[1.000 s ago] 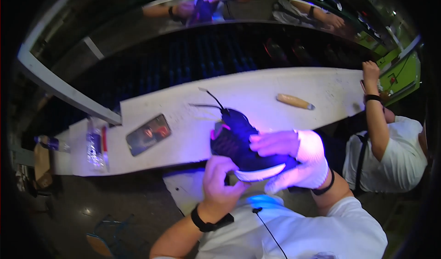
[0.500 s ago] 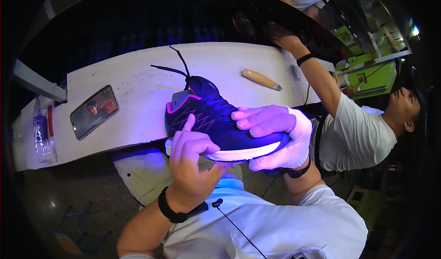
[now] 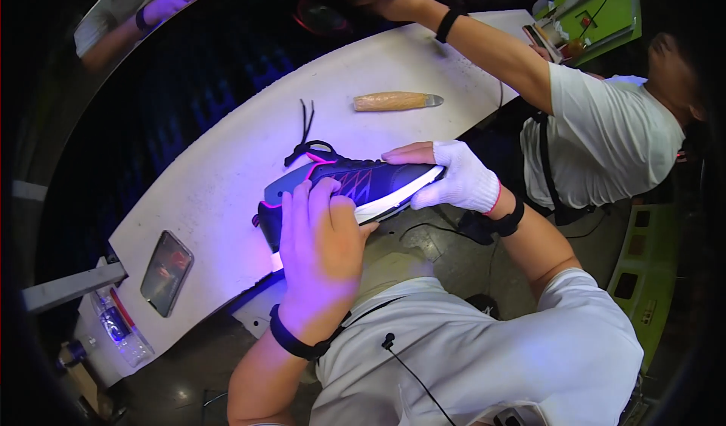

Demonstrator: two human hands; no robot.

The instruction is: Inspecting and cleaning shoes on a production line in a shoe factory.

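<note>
A dark sneaker (image 3: 382, 180) with pink trim, black laces and a white midsole is held between my hands over the table's near edge, toe to the right. My right hand (image 3: 465, 176), in a white fingerless glove, grips the toe, thumb along the sole side and fingers over the top. Bare, my left hand (image 3: 321, 233) lies against the near side toward the heel, fingers over the side and collar, thumb by the midsole. It covers part of the heel and midsole. Purple-blue light falls on the shoe and my left hand.
On the white table (image 3: 227, 173) lie a wooden-handled tool (image 3: 393, 102) with a short metal tip, a phone (image 3: 167, 273) and a clear plastic bottle (image 3: 119, 326). A co-worker (image 3: 597, 135) at the right reaches an arm across the far side. Green equipment (image 3: 597, 18) stands behind.
The view has turned and shifted. The sneaker has tilted, showing more of its opening. My left hand has moved along its near side, fingers now higher over the collar; my right still grips the toe.
</note>
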